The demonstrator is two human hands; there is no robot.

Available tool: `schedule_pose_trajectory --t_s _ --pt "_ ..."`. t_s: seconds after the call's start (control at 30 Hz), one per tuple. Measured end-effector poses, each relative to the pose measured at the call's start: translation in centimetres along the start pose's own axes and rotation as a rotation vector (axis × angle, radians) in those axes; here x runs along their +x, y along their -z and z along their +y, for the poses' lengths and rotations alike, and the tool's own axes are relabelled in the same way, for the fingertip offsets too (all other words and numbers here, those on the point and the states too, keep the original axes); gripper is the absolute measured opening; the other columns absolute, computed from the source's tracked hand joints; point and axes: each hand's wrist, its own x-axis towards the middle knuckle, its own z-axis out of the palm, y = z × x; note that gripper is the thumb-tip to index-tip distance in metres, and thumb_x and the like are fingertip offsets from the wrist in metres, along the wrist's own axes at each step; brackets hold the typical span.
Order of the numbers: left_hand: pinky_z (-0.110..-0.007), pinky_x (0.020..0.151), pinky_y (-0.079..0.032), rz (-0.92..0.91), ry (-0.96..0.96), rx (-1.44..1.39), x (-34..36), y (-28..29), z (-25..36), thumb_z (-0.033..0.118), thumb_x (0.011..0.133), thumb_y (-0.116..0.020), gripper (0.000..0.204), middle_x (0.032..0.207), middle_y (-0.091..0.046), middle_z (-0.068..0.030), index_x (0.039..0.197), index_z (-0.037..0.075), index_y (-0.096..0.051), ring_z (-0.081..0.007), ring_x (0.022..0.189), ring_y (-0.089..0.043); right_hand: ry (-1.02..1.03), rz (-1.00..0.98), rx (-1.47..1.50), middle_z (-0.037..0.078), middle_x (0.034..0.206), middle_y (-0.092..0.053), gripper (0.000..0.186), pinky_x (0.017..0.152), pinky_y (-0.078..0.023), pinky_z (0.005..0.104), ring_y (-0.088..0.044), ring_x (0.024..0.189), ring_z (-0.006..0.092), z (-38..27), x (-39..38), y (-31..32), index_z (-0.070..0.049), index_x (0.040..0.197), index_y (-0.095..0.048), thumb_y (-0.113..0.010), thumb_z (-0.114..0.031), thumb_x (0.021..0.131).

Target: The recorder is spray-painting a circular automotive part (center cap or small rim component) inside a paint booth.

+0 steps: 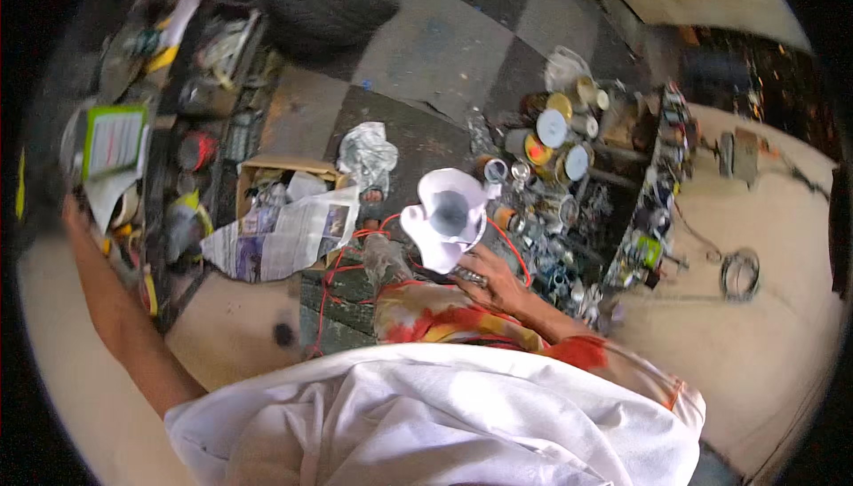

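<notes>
My right hand (491,280), with a ring or band on a finger, is closed round the near right side of a white container (442,255). Its rim is wavy and flared, and something grey shows inside it. At the far left my left arm reaches out to a shelf. The left hand (73,212) is dark and blurred there, just below a green and white tin (115,141). A pale sheet (108,202) hangs beneath that tin, close to the hand. Whether the left fingers touch anything is hidden.
A cardboard box (289,164) and a printed paper sheet (280,246) lie left of centre, beside crumpled silver-grey plastic (367,155). Red cord (517,250) loops around my legs. Several paint cans (552,129) and jars crowd the right. A tyre (306,6) stands at the far side.
</notes>
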Motion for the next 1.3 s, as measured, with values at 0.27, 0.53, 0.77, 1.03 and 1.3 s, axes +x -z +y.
schedule_pose_trajectory --t_s 0.27,0.53,0.77,1.03,1.3 --pt "-0.037 0.078 -0.053 0.628 -0.103 0.545 -4.8 1.3 5.5 0.038 0.079 -0.078 0.057 0.113 -0.067 -0.014 0.116 -0.002 -0.062 -0.0227 0.092 -0.066 0.0 0.047 -0.05 0.014 0.097 -0.051 0.055 0.082 -0.049 0.0432 -0.056 0.094 0.0339 1.6 -5.5 3.2 -0.011 0.135 -0.052 -0.068 -0.008 0.083" --pt "-0.046 0.068 -0.053 1.458 -0.746 0.323 -16.6 7.1 20.7 0.028 0.077 -0.073 0.033 0.08 -0.069 -0.0195 0.077 -0.003 -0.063 -0.0338 0.075 -0.068 0.052 0.175 0.124 0.015 0.103 -0.051 0.058 0.075 -0.053 0.0445 -0.059 0.091 0.0365 1.2 -17.1 5.9 -0.011 0.138 -0.048 -0.066 -0.008 0.083" --pt "-0.049 0.081 -0.05 0.899 -1.229 0.424 -47.0 -8.6 21.8 0.032 0.092 -0.059 0.041 0.099 -0.066 -0.0265 0.101 -0.008 -0.063 -0.0414 0.091 -0.065 0.334 0.204 0.211 0.016 0.117 -0.052 0.052 0.084 -0.052 0.0436 -0.06 0.101 0.0364 -4.7 -30.5 8.2 -0.01 0.137 -0.05 -0.065 -0.005 0.087" --pt "-0.031 0.086 -0.047 -0.199 -1.114 0.471 -93.0 -30.4 -1.2 0.023 0.1 -0.056 0.026 0.102 -0.067 -0.0129 0.11 -0.001 -0.063 -0.0187 0.094 -0.061 0.418 0.359 0.402 0.017 0.108 -0.054 0.044 0.08 -0.05 0.0424 -0.061 0.093 0.0372 -9.9 -48.9 8.7 -0.009 0.134 -0.052 -0.064 -0.009 0.091" --pt "-0.028 0.073 -0.05 -0.517 -0.713 0.685 -113.1 -21.3 -12.4 0.017 0.087 -0.072 0.023 0.088 -0.071 -0.0077 0.102 -0.001 -0.069 -0.0115 0.08 -0.062 0.376 0.141 0.447 0.017 0.107 -0.057 0.041 0.083 -0.049 0.0413 -0.061 0.1 0.0351 -14.3 -61.6 7.0 -0.008 0.132 -0.052 -0.063 -0.01 0.092"
